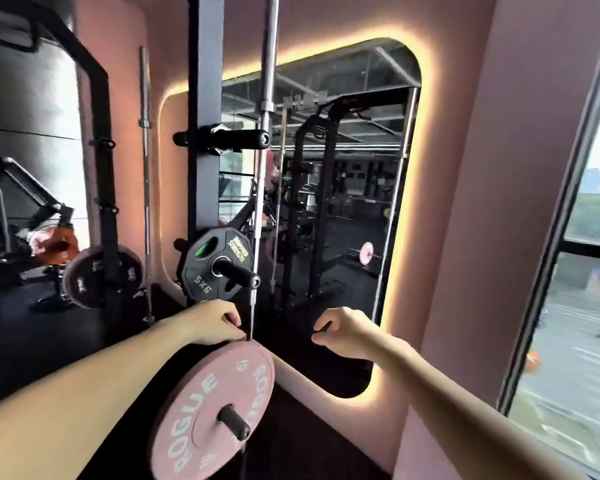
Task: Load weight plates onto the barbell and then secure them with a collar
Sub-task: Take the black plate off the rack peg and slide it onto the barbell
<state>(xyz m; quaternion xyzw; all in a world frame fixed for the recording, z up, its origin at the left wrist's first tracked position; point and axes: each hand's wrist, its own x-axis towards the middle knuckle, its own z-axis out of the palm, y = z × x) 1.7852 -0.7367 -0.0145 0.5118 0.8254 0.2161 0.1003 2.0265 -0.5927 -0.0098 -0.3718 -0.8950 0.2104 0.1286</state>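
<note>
Room: gym corner with pink walls, a tall mirror (343, 209) ringed by warm light, a window (575, 271) on the right, dark floor.
Rack: black upright post (205, 133) carrying storage pegs; an empty black peg (236, 138) sticks out near its middle.
Pink plate: large pink weight plate (212, 410) marked ROGUE, sitting on a black peg (234, 422) low on the rack, face turned toward the camera.
Black plate: smaller black plate (215, 265) marked 5KG, hung on a peg above the pink one.
Bar: steel barbell (267, 81) standing upright just beside the post, running down behind the pink plate's top edge.
Left hand: left hand (215, 323) with fingers curled, fingertips at the pink plate's top edge; whether it actually grips the rim is unclear.
Right hand: right hand (343, 332) loosely curled in the air, apart from the plate, a small dark object between thumb and fingers, too blurred to identify.
</note>
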